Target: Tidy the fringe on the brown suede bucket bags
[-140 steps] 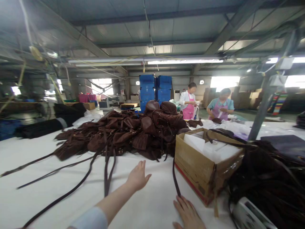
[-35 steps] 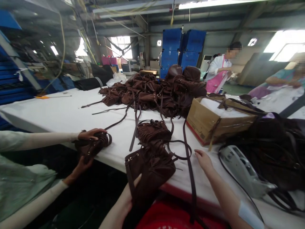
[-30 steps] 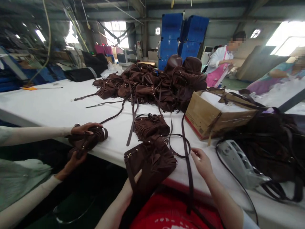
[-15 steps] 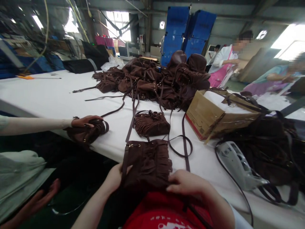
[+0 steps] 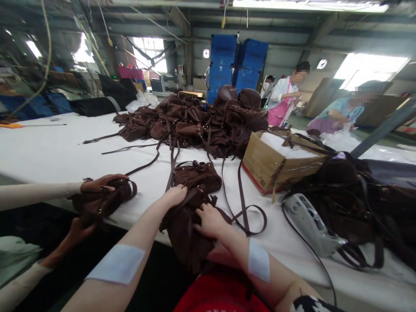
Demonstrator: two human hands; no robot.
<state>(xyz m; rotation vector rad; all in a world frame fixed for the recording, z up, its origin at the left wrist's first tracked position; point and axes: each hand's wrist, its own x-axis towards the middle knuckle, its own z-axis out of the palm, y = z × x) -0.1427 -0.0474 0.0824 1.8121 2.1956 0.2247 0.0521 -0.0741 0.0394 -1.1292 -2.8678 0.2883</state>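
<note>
A dark brown bag (image 5: 186,225) hangs partly over the table's near edge, between my hands. My left hand (image 5: 175,196) grips its upper left side, fingers curled by the strap. Against the bag's right side lies my right hand (image 5: 208,221), its fingers bent onto the brown material near the metal rings. Just beyond, a second fringed brown bag (image 5: 198,175) rests on the white table (image 5: 143,190). Long brown straps (image 5: 243,208) trail across the cloth on the right.
A large heap of brown bags (image 5: 195,119) lies further back. On the right are an open cardboard box (image 5: 269,169), a grey device (image 5: 312,225) and more dark bags (image 5: 341,203). To the left, a co-worker's hands (image 5: 97,184) handle another brown bag (image 5: 97,201).
The bag has been turned and its strap and rings now face up. Both my hands have moved forward and up along it. The co-worker's lower hand has come up to their bag.
</note>
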